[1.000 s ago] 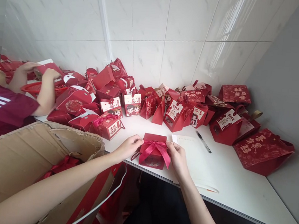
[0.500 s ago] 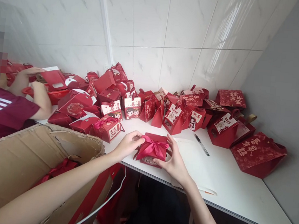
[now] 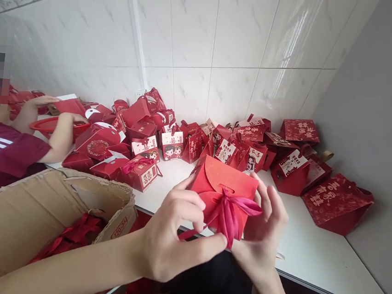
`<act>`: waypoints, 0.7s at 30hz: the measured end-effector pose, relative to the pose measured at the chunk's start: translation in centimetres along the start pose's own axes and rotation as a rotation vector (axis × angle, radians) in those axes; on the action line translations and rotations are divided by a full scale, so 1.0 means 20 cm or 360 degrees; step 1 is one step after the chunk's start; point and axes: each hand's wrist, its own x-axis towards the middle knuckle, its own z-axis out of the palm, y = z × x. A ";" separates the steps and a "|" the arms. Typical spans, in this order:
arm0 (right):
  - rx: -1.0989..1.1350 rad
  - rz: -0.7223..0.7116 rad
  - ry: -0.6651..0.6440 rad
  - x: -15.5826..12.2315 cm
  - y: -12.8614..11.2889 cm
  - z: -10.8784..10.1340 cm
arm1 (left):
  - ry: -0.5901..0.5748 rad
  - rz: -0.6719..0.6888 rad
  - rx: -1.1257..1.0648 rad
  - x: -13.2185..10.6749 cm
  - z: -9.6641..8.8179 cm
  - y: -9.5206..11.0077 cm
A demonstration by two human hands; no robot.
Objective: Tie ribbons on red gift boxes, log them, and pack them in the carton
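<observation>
I hold a small red gift box (image 3: 224, 189) up in front of me, above the table edge. It has rounded top flaps and a pink-red ribbon bow (image 3: 230, 213). My left hand (image 3: 177, 235) grips its left side, thumb and fingers closed around the ribbon. On the right side, my right hand (image 3: 264, 227) cups the box with its fingertips raised. Behind the box, many red gift boxes (image 3: 171, 144) lie along the wall on the white table (image 3: 310, 255).
An open cardboard carton (image 3: 37, 215) with red ribbons inside stands at my left. Beyond it, a person in a dark red shirt (image 3: 1, 151) handles red boxes. A large red bag (image 3: 336, 202) lies at the right by the wall.
The box has been lifted off the table toward me and tilted, so its top flaps show. Both hands came up with it, and it hides the pen and paper on the table.
</observation>
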 end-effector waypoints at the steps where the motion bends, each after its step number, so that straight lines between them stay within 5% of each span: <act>1: -0.0009 -0.0010 -0.0004 0.00 -0.01 -0.01 | 0.0014 -0.0046 -0.0040 0.00 0.00 0.01; 10: -0.0142 -0.0118 0.0008 0.01 -0.07 -0.06 | 0.0027 0.0084 -0.0101 0.03 -0.06 0.06; 15: -0.0150 -0.0072 -0.0062 0.03 -0.09 -0.10 | -0.0103 0.0304 -0.0040 0.01 -0.11 -0.02; 18: -0.0180 0.0046 -0.0101 0.07 -0.10 -0.11 | -0.0216 -0.0101 -0.0372 0.02 -0.13 -0.12; 21: -0.0174 0.0200 -0.0192 0.13 -0.09 -0.09 | -0.0615 -0.0687 -0.0696 0.07 -0.13 -0.19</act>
